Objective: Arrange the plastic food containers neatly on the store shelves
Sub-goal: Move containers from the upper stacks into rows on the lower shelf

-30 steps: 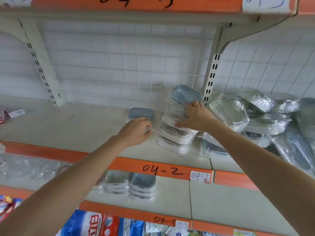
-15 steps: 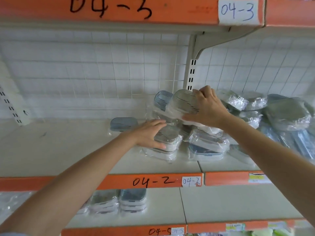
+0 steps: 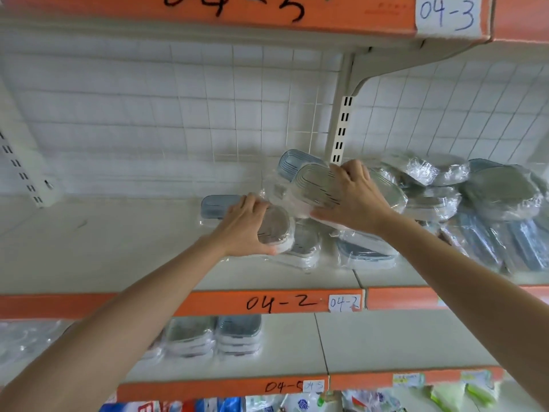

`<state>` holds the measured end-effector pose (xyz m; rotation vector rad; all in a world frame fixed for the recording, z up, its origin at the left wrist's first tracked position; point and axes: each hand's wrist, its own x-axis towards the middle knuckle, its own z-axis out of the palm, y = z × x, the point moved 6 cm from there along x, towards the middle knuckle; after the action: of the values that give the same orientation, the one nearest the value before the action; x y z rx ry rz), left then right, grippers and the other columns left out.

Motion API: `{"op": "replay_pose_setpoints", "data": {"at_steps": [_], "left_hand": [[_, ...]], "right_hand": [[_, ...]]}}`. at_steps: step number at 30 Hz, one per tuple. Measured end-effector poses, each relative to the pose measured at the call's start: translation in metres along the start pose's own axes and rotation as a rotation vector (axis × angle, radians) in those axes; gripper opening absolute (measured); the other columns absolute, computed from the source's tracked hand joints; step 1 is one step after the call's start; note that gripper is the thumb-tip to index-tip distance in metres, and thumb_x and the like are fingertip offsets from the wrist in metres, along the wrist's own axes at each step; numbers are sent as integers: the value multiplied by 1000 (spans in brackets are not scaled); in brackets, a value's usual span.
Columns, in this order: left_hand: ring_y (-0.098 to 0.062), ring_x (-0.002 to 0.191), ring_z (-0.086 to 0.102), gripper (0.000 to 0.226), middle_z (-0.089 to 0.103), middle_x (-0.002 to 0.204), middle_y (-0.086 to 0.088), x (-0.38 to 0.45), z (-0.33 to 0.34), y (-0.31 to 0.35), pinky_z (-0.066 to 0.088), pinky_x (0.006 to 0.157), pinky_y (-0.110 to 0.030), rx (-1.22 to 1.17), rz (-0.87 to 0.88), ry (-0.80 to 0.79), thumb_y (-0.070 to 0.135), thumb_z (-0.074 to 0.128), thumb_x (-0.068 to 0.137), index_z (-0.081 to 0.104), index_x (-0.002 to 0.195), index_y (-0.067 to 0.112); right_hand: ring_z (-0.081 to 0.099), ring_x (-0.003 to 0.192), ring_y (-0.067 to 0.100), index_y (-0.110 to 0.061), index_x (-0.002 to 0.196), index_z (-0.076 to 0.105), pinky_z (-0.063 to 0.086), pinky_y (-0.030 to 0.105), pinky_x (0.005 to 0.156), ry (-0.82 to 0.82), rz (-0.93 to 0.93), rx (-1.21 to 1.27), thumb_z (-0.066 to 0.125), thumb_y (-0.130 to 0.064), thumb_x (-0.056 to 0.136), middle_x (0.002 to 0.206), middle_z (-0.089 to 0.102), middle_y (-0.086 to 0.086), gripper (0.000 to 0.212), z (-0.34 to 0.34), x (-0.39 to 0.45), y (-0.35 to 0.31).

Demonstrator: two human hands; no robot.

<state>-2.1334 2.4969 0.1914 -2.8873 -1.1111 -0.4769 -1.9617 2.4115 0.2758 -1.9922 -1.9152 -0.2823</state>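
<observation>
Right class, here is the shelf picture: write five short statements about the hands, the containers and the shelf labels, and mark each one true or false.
1. The left hand grips a wrapped container on the 04-2 shelf. True.
2. The right hand hangs idle below the shelf. False: it holds a tilted container at shelf level.
3. A messy pile of wrapped containers lies to the right of the hands. True.
4. The label above the hands reads 04-7. False: it reads 04-3.
5. The shelf below holds no containers. False: neat stacks stand there.
</observation>
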Motion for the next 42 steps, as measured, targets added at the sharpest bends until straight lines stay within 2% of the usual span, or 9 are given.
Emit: {"op": "replay_pose_setpoints", "data": {"at_steps": [4,13,20,24,27,31,34,37,42], "left_hand": [[-25,120,31,96,32,123,-7,-42,-4,-44,29,104,-40,7,-133,1,64,71,64,33,138,16],[-27,108,38,97,39,115,-13,-126,-23,-86,36,99,-38,-45,-312,220,59,80,59,45,132,6],[-30,98,45,92,46,108,-18,-151,-50,-53,45,90,-44,95,-237,362,56,83,54,53,123,3],[-24,96,40,88,46,106,-16,-156,-53,-6,41,87,-40,132,-173,426,65,70,60,52,122,5],[-23,98,40,91,46,108,-15,-161,-33,43,43,88,-40,91,-125,374,65,72,58,50,124,7],[-24,101,41,98,49,111,-15,-185,20,107,39,92,-36,52,-73,258,53,86,51,49,130,8],[-22,111,41,100,45,121,-10,-207,69,135,39,99,-35,64,-101,22,59,78,60,42,139,9],[-19,123,37,102,35,137,-3,-227,120,149,28,105,-28,-29,-171,-263,63,70,68,26,147,15],[-18,121,42,91,42,136,-1,-233,178,157,29,100,-24,-113,-249,-379,52,77,67,35,140,15]], "right_hand": [[31,120,26,-11,141,30,31,40,104,-73,-56,28,69,-59,68,127,32,9,96,23,-7,-35],[31,117,23,-11,137,33,28,35,106,-189,-230,36,72,-57,67,124,31,5,93,68,-52,-90],[32,118,22,-13,145,27,30,33,106,-215,-319,56,71,-58,67,128,31,5,100,65,-88,-91],[34,118,23,-13,143,30,32,35,105,-247,-324,102,73,-56,67,128,32,7,98,53,-124,-65],[37,116,26,-11,141,33,34,39,104,-282,-289,119,75,-53,67,127,34,8,95,51,-164,-30],[37,119,24,-12,140,35,30,34,106,-360,-246,125,74,-54,68,130,35,6,92,65,-226,19],[37,121,21,-19,142,33,25,29,107,-459,-227,106,70,-58,71,131,35,3,89,88,-263,46],[37,121,20,-23,139,35,23,29,107,-545,-189,113,68,-57,73,129,35,1,81,117,-290,63],[36,124,22,-25,137,38,23,29,107,-644,-58,126,66,-58,74,129,36,2,77,183,-324,83]]}}
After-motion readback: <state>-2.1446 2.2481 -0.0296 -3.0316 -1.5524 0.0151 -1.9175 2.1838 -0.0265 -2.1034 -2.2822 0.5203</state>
